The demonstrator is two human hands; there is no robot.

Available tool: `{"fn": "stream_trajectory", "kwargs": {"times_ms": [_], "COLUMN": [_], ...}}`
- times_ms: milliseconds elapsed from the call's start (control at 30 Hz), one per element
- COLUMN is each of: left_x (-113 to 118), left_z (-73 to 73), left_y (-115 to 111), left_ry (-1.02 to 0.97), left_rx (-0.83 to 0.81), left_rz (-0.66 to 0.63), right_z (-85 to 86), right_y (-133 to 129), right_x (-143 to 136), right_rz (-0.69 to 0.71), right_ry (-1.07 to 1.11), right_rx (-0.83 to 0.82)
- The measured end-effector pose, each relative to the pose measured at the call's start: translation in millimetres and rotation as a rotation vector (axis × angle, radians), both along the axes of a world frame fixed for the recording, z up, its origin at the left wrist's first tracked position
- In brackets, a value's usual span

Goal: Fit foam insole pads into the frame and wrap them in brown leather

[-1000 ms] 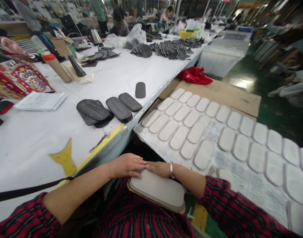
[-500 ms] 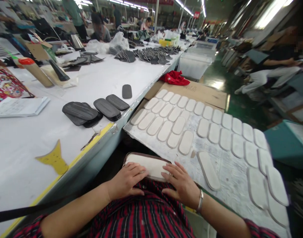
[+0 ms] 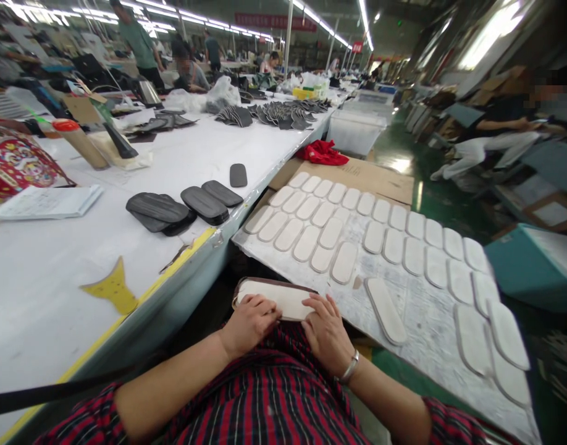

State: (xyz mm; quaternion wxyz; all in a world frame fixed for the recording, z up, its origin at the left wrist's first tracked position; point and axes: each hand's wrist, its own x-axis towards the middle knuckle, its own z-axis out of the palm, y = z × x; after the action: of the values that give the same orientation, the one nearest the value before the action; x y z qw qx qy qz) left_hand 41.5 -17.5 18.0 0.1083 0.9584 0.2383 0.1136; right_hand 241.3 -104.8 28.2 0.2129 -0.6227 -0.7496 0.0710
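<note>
Against my lap lies an oblong white panel (image 3: pixel 278 298) with rounded ends and a dark brown rim. My left hand (image 3: pixel 250 322) is closed on its near edge, fingers bent over the white face and thumb out of sight. At the near right end my right hand (image 3: pixel 327 330), with a silver bangle on the wrist, grips the same edge, its fingers curled and fingertips on the white face. Right beside it is a board (image 3: pixel 417 321) bearing rows of similar white oval pieces. One single white piece (image 3: pixel 386 311) lies slanted nearest my right hand.
On the white table (image 3: pixel 42 266) to my left sit stacks of dark oval pieces (image 3: pixel 204 204) and a yellow fishtail-shaped piece (image 3: pixel 112 289). Beyond the board are cardboard (image 3: pixel 385 179) and a red cloth (image 3: pixel 323 152). A teal bin (image 3: pixel 533 259) stands right. Other people work farther off.
My view has tilted up slightly. Both hands have curled their fingers more over the panel's near edge, and my right thumb, spread before, is now tucked in.
</note>
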Motion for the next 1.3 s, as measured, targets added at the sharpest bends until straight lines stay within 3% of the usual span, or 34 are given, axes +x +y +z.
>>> {"fn": "stream_trajectory", "kwargs": {"times_ms": [167,300,433,533,667,767,833,1033,1200,1300], "left_x": [11.7,24.4,5.9,-34.6,-73.1,-71.5,-64.3,-51.7,-51.4,-59.4], "left_z": [5.0,9.2,11.7,7.2,-17.3,-36.6,-41.8,-35.4,-38.4,-35.8], "left_y": [-2.1,2.5,25.0,44.6,52.1,48.2,45.8,44.3,43.9,38.2], "left_ry": [-0.034,-0.018,-0.179,-0.430,-0.322,-0.297,-0.342,-0.453,-0.462,-0.421], "left_rx": [-0.104,-0.233,-0.482,-0.553,-0.668,-0.804,-0.832,-0.921,-0.939,-0.955], "left_rz": [0.117,0.239,0.315,0.421,0.388,0.339,0.336,0.406,0.431,0.379], "right_z": [-2.3,-9.3,-5.6,0.2,0.6,-5.5,-10.5,-17.3,-9.5,-4.8], "right_y": [8.9,10.1,10.9,23.0,60.0,90.5,105.5,127.5,141.2,140.0], "right_x": [-5.8,-13.1,-6.8,2.8,-5.6,-24.4,-34.2,-40.5,-50.4,-56.2], "right_rz": [-0.112,-0.208,-0.292,-0.174,0.041,0.143,0.188,0.190,0.231,0.245], "right_ry": [-0.014,-0.057,-0.112,-0.120,-0.153,-0.147,-0.126,-0.122,-0.151,-0.166], "right_rx": [-0.107,-0.097,-0.033,-0.088,-0.246,-0.378,-0.449,-0.603,-0.715,-0.729]}}
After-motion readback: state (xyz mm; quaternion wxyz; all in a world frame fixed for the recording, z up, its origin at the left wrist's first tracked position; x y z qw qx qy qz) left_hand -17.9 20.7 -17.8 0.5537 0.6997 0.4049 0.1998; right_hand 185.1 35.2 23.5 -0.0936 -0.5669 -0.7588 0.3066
